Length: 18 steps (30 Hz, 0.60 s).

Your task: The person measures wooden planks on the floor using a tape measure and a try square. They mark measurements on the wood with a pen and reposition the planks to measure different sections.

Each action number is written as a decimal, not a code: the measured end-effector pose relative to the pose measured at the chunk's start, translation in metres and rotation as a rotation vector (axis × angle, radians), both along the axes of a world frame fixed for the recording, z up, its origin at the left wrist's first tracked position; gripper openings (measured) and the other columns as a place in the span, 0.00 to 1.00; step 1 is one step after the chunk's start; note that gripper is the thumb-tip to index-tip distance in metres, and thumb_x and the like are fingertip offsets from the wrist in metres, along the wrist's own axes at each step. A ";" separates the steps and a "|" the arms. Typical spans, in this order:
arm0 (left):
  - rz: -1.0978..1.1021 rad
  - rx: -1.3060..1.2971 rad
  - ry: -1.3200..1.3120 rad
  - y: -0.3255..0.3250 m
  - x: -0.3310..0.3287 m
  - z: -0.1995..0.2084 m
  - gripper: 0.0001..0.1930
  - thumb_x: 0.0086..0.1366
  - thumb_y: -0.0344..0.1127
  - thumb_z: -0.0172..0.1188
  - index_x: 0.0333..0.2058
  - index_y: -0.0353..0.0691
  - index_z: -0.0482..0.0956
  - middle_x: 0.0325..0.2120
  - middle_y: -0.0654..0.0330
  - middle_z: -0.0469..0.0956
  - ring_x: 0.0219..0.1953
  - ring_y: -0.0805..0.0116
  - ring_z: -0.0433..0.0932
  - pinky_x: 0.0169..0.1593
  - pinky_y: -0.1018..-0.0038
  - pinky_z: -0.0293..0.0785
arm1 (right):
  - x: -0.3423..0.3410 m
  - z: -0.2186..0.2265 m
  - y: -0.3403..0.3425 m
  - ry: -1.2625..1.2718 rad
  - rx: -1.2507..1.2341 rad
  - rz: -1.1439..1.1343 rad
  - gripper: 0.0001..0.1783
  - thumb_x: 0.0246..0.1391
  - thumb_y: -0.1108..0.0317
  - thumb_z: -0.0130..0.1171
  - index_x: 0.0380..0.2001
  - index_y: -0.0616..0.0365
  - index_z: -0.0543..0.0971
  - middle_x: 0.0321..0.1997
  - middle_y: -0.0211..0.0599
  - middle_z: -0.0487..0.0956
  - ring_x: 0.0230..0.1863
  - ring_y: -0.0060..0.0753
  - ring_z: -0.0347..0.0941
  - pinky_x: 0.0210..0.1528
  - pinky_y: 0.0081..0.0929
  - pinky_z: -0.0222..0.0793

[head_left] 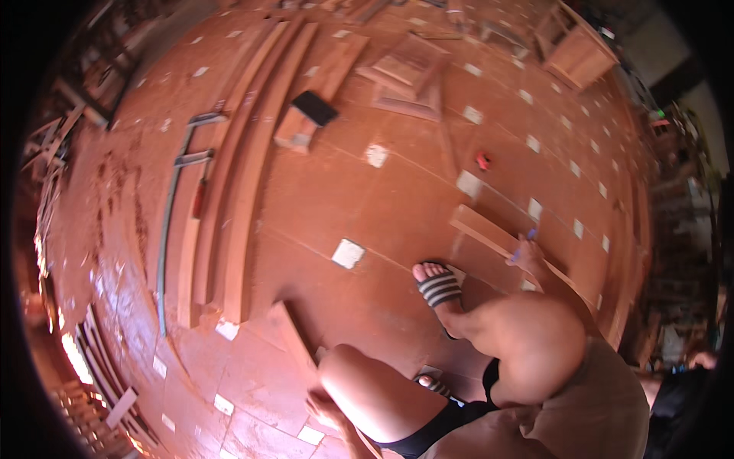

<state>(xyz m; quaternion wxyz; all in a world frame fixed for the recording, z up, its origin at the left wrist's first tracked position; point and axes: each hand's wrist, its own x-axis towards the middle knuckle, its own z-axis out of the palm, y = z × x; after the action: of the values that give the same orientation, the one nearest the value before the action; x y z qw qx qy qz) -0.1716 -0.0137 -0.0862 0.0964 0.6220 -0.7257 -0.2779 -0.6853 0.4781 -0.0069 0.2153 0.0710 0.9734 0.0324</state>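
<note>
Several dark, narrow strips of wood [103, 367] lie slanted at the lower left of the frame, beside a wet-looking sheen on the reddish tiled floor [302, 229]. Right of them, a long blue-grey metal bar clamp [170, 229] with a red handle runs nearly upright along straight, square-edged wooden beams [248, 191] that lean toward the upper centre. Left of the lower centre, a short plank [294, 336] slants from upper left to lower right and passes behind the left knee. Below it is the left hand [327, 411], blurred; whether its fingers grip anything cannot be told. At upper centre, a black, flat, oblong slab [314, 109] rests on a wide wooden board [340, 65], with smooth framed wooden panels [409, 65] stacked to its right. A striped sandal [438, 289] is on the foot near the centre, and a small red object [482, 161] lies above and to its right. Right of centre, a pale reddish-brown board [482, 228], straight and smooth-faced, has its long axis from upper left to lower right, its squared end pointing upper left. Over it, the right hand [529, 258] has its fingers closed on a slim blue-violet item [531, 234].
</note>
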 end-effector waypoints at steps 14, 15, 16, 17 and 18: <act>-0.255 -0.366 -0.308 -0.108 -0.191 0.037 0.43 0.61 0.61 0.70 0.65 0.36 0.69 0.52 0.51 0.74 0.56 0.51 0.73 0.59 0.54 0.66 | -0.022 -0.004 0.022 0.115 0.176 0.132 0.38 0.45 0.56 0.81 0.50 0.67 0.71 0.41 0.58 0.82 0.44 0.59 0.82 0.45 0.51 0.78; -0.315 -0.361 -0.315 -0.112 -0.186 0.036 0.43 0.60 0.62 0.69 0.64 0.35 0.70 0.51 0.50 0.74 0.55 0.51 0.73 0.59 0.54 0.66 | -0.022 0.004 0.023 0.160 0.168 0.153 0.38 0.45 0.56 0.81 0.50 0.67 0.71 0.40 0.58 0.82 0.43 0.59 0.82 0.44 0.51 0.77; -0.371 -0.363 -0.316 -0.120 -0.185 0.035 0.43 0.60 0.63 0.69 0.63 0.35 0.70 0.50 0.50 0.74 0.54 0.51 0.73 0.58 0.54 0.66 | -0.026 0.015 0.020 0.215 0.159 0.177 0.38 0.46 0.57 0.81 0.50 0.68 0.71 0.39 0.57 0.82 0.42 0.58 0.82 0.43 0.50 0.77; -0.392 -0.381 -0.307 -0.130 -0.187 0.034 0.44 0.60 0.63 0.69 0.63 0.35 0.70 0.49 0.50 0.74 0.54 0.51 0.73 0.58 0.54 0.66 | -0.028 0.025 0.018 0.268 0.148 0.199 0.37 0.46 0.57 0.81 0.50 0.69 0.71 0.38 0.57 0.82 0.41 0.58 0.82 0.42 0.50 0.76; -0.419 -0.394 -0.299 -0.138 -0.188 0.031 0.44 0.60 0.63 0.69 0.63 0.35 0.70 0.49 0.50 0.73 0.53 0.51 0.73 0.58 0.54 0.66 | -0.032 0.044 0.014 0.347 0.135 0.236 0.37 0.47 0.57 0.81 0.49 0.69 0.71 0.36 0.57 0.82 0.40 0.57 0.82 0.41 0.50 0.76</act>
<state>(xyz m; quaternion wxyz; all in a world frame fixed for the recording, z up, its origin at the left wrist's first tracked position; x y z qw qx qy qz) -0.3591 -0.1516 -0.0554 0.0478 0.4623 -0.8840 -0.0514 -0.7174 0.4921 0.0374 0.0341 -0.0246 0.9931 0.1099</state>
